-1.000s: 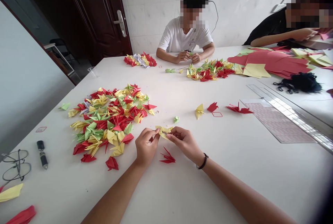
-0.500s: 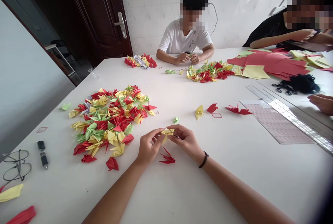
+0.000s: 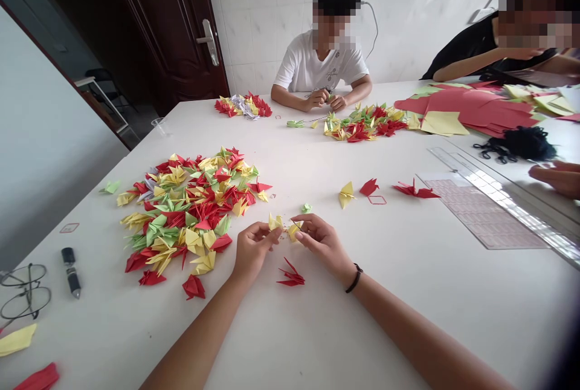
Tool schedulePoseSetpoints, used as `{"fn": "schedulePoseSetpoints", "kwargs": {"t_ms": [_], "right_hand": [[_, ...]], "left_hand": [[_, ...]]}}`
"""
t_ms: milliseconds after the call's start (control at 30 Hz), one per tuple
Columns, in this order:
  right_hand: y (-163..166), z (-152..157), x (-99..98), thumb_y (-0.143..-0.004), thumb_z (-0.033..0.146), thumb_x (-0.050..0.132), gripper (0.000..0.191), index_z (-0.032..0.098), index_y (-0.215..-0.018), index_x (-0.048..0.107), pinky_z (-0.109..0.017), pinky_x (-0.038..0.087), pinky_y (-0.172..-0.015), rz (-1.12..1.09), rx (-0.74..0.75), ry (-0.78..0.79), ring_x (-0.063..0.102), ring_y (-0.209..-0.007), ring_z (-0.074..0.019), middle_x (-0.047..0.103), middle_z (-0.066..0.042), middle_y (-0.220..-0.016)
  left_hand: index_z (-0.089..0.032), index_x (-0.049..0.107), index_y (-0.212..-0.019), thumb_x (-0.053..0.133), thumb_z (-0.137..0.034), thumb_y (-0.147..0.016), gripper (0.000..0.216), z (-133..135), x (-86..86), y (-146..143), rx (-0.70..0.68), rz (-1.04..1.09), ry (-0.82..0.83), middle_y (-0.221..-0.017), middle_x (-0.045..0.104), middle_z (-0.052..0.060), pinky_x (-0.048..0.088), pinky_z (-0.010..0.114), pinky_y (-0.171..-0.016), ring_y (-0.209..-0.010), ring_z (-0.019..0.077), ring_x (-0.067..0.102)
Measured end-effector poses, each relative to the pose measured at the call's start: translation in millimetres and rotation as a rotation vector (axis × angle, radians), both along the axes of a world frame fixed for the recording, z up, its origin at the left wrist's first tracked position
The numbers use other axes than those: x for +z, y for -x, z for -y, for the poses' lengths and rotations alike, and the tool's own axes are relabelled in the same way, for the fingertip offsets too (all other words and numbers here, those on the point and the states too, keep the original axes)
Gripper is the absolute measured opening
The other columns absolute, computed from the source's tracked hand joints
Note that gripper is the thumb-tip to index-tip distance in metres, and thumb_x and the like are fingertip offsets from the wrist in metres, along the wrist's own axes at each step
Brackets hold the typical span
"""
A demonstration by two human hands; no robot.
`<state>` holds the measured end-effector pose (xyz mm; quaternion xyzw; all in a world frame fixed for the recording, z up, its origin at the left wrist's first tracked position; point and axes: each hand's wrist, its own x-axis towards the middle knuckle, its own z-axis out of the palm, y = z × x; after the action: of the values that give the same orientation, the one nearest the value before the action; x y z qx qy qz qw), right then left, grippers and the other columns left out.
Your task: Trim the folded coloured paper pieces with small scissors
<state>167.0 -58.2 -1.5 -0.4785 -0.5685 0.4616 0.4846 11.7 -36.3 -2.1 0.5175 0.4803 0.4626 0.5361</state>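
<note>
My left hand (image 3: 252, 250) and my right hand (image 3: 319, 242) meet over the white table (image 3: 317, 329) and pinch a small folded yellow paper crane (image 3: 281, 226) between their fingertips. Both hands are closed on it. A black band circles my right wrist. Just under my hands lies a red paper crane (image 3: 290, 273). A large heap of red, yellow and green paper cranes (image 3: 190, 202) spreads to the left of my left hand.
Loose folded pieces (image 3: 347, 193) lie beyond my hands. A clear ruler (image 3: 507, 193) and grid mat lie at right. A person in white (image 3: 321, 63) folds at the far edge; another person's hand (image 3: 557, 177) rests at right. Glasses (image 3: 20, 293) sit at left.
My hands have shifted slightly left and the yellow crane has been folded tighter, from spread flat to bunched between my fingertips. The other person's hand came in at the right edge.
</note>
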Motion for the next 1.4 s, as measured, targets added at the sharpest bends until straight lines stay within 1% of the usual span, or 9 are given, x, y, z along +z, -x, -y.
{"fn": "schedulePoseSetpoints", "kwargs": {"t_ms": [133, 300, 467, 600, 900, 1133, 1200, 1300, 1400], "right_hand": [[-0.1, 0.7, -0.5, -0.077, 0.043, 0.051, 0.030, 0.018, -0.094, 0.052, -0.022, 0.030, -0.048, 0.021, 0.028, 0.006, 0.035, -0.051, -0.0085, 0.037, 0.005, -0.058], [2.7, 1.2, -2.4, -0.073, 0.043, 0.056, 0.030, 0.018, -0.090, 0.053, -0.022, 0.030, -0.046, 0.094, 0.056, -0.016, 0.036, -0.051, -0.0083, 0.042, 0.003, -0.060], [6.4, 2.9, -1.7, -0.070, 0.040, 0.060, 0.025, 0.018, -0.078, 0.053, -0.022, 0.033, -0.047, 0.096, 0.008, 0.005, 0.040, -0.050, -0.0087, 0.051, 0.002, -0.059], [7.2, 4.7, 1.7, -0.069, 0.040, 0.060, 0.023, 0.018, -0.070, 0.055, -0.023, 0.034, -0.047, 0.115, -0.047, 0.011, 0.042, -0.050, -0.0091, 0.056, 0.000, -0.062], [4.0, -0.8, -4.3, -0.068, 0.037, 0.062, 0.022, 0.018, -0.072, 0.054, -0.023, 0.037, -0.049, 0.092, -0.151, 0.008, 0.045, -0.053, -0.0091, 0.058, -0.002, -0.071], [4.0, 1.7, 0.1, -0.068, 0.035, 0.060, 0.020, 0.017, -0.064, 0.051, -0.021, 0.031, -0.044, 0.124, -0.125, 0.017, 0.037, -0.049, -0.0079, 0.050, 0.001, -0.058], [5.3, 2.7, 0.5, -0.068, 0.033, 0.059, 0.020, 0.017, -0.062, 0.048, -0.021, 0.030, -0.044, 0.130, -0.068, 0.016, 0.036, -0.049, -0.0078, 0.048, 0.002, -0.056], [7.0, 3.4, -1.8, -0.070, 0.035, 0.057, 0.021, 0.018, -0.063, 0.048, -0.021, 0.030, -0.045, 0.158, -0.012, 0.016, 0.036, -0.049, -0.0079, 0.046, 0.003, -0.055], [7.4, 3.2, -4.7, -0.070, 0.035, 0.057, 0.019, 0.018, -0.066, 0.048, -0.021, 0.029, -0.045, 0.200, -0.025, -0.008, 0.034, -0.048, -0.0077, 0.046, 0.004, -0.056]], "left_hand": [[-0.017, 0.058, -0.090, 0.067, -0.029, -0.061, 0.033, -5.3, -0.2, 2.5, 0.070, 0.156, 0.014, -0.062, 0.057, -0.003, 0.043, 0.020, -0.053, -0.057, 0.0081, 0.052], [-0.015, 0.062, -0.077, 0.067, -0.027, -0.061, 0.021, -5.2, 0.8, 3.3, -0.001, 0.130, 0.022, -0.067, 0.060, 0.000, 0.045, 0.021, -0.054, -0.061, 0.0092, 0.052], [-0.016, 0.061, -0.077, 0.070, -0.023, -0.059, 0.021, 0.0, 0.5, -1.8, -0.093, 0.241, 0.037, -0.082, 0.063, 0.003, 0.048, 0.023, -0.060, -0.070, 0.0118, 0.056], [-0.014, 0.063, -0.080, 0.068, -0.026, -0.062, 0.023, 3.9, 1.8, -4.3, -0.201, 0.256, 0.053, -0.094, 0.064, 0.007, 0.050, 0.031, -0.071, -0.079, 0.0165, 0.059], [-0.015, 0.060, -0.094, 0.066, -0.027, -0.066, 0.032, 6.5, 1.8, -4.2, -0.251, 0.266, 0.072, -0.100, 0.063, 0.010, 0.043, 0.037, -0.087, -0.092, 0.0201, 0.058], [-0.019, 0.041, -0.120, 0.067, -0.026, -0.065, 0.061, 3.0, 2.1, -3.9, -0.299, 0.332, 0.122, -0.103, 0.061, 0.010, 0.044, 0.034, -0.083, -0.094, 0.0194, 0.058], [-0.019, 0.041, -0.118, 0.070, -0.023, -0.061, 0.065, 2.0, 0.6, -3.9, -0.277, 0.305, 0.137, -0.094, 0.062, 0.007, 0.046, 0.032, -0.078, -0.087, 0.0177, 0.059], [-0.018, 0.047, -0.109, 0.072, -0.021, -0.057, 0.058, 1.3, -1.5, -3.9, -0.190, 0.252, 0.111, -0.077, 0.062, 0.001, 0.047, 0.027, -0.070, -0.075, 0.0141, 0.059], [-0.019, 0.050, -0.103, 0.073, -0.018, -0.053, 0.055, 1.3, -1.3, -3.9, -0.133, 0.247, 0.073, -0.081, 0.060, 0.000, 0.047, 0.025, -0.068, -0.075, 0.0121, 0.057]]}}
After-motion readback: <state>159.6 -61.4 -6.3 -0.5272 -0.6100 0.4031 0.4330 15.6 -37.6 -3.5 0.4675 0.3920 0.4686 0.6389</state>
